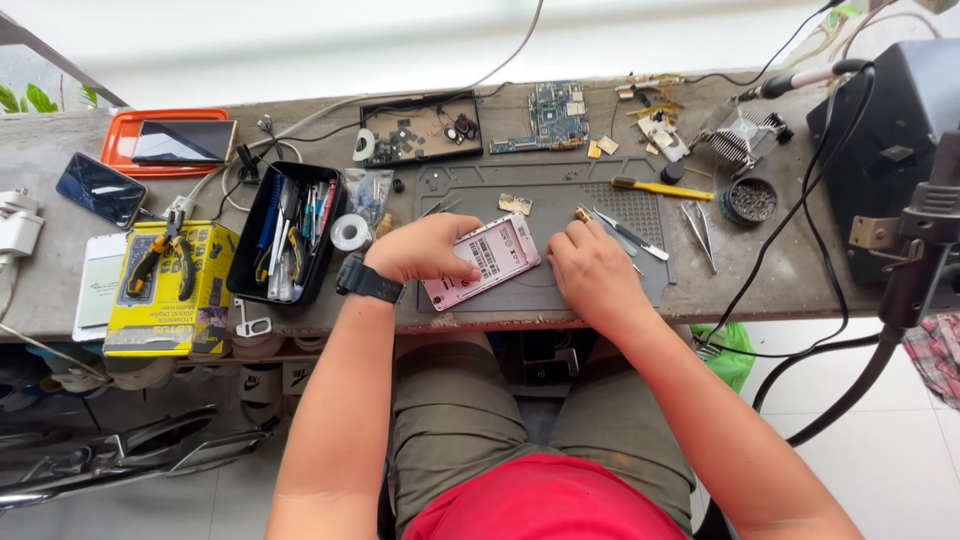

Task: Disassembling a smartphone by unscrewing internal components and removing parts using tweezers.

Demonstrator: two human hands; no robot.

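Nearest the front edge of the workbench [60, 300], we found a pink phone housing [483, 262] lying on the grey repair mat [560, 190]. We recorded the left hand [420, 248] clasped around the housing's left side. We saw the right hand [590, 265] closed beside its right end, fingertips pinching a small brass part [582, 214]; tweezers [628, 235] lay just beyond.

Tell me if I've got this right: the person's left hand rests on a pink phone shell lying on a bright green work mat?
Not quite. In the head view the left hand does rest on the pink phone shell, but the work mat beneath it is grey, not bright green.
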